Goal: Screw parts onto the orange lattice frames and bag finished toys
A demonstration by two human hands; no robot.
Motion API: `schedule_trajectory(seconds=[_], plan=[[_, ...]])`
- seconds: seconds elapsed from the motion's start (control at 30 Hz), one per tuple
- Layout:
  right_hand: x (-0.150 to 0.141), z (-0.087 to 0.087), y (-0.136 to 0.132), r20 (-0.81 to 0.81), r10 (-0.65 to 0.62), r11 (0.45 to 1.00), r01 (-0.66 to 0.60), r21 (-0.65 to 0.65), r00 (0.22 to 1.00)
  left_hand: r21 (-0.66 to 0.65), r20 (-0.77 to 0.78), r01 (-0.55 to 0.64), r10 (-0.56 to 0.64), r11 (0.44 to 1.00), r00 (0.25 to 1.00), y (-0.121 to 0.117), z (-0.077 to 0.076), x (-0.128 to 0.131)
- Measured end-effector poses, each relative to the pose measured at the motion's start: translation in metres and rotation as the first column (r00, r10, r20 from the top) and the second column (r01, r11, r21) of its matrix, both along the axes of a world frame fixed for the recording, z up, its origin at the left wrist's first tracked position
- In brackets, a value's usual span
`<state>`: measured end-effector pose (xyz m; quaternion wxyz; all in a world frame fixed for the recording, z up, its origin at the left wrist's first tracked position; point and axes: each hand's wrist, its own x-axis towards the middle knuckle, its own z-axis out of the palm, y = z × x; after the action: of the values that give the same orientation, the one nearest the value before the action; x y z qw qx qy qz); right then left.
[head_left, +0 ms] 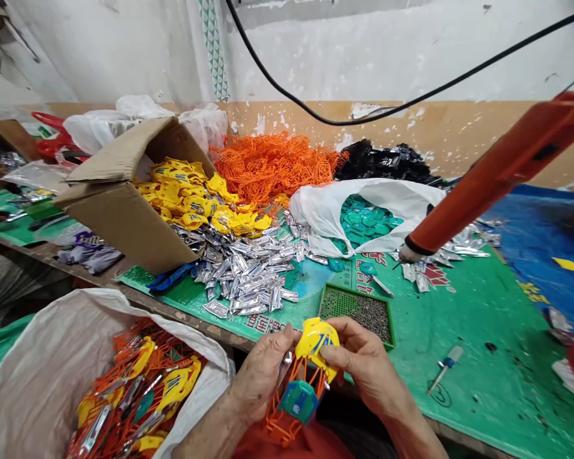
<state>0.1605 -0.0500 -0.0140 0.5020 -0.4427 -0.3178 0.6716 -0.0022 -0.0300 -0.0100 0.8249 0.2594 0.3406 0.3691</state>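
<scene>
My left hand (261,376) is closed around the side of an orange plastic lattice frame (282,428), with a silver piece (286,363) by its fingers. A teal panel (298,401) sits in the frame's middle. My right hand (363,354) pinches a yellow plastic shell (312,338) with blue markings at the frame's upper end. Whether the shell is fastened there I cannot tell. Just beyond the hands lies a green tray (391,319) of small metal screws.
An orange power screwdriver (488,175) hangs at right. Behind are a cardboard box (119,217) of yellow shells, silver pieces (249,268), orange frames (272,166) and a white bag (310,213) of teal panels. A sack (33,376) of assembled parts stands left; a screwdriver (444,370) lies right.
</scene>
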Motion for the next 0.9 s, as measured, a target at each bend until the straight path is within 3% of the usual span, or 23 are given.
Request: schedule_trajectory(seconds=[0.3, 0.57, 0.77, 0.9], plan=[[0.005, -0.006, 0.004, 0.030, 0.107, 0.994, -0.106, -0.035, 0.994, -0.082, 0.053, 0.013, -0.009, 0.997, 0.999, 0.001, -0.004, 0.003], [0.003, -0.005, 0.004, 0.043, 0.116, 0.992, -0.114, -0.048, 0.992, -0.208, 0.107, 0.025, -0.002, 0.978, 0.994, 0.001, -0.018, 0.004], [0.002, -0.004, -0.001, 0.106, 0.089, 0.996, -0.086, -0.034, 0.990, -0.144, 0.185, 0.055, -0.028, 0.988, 0.982, -0.002, -0.023, 0.005], [0.000, -0.005, -0.006, 0.127, 0.056, 0.998, -0.054, -0.025, 0.990, -0.031, 0.091, 0.093, -0.089, 0.995, 0.992, -0.003, -0.015, 0.000]])
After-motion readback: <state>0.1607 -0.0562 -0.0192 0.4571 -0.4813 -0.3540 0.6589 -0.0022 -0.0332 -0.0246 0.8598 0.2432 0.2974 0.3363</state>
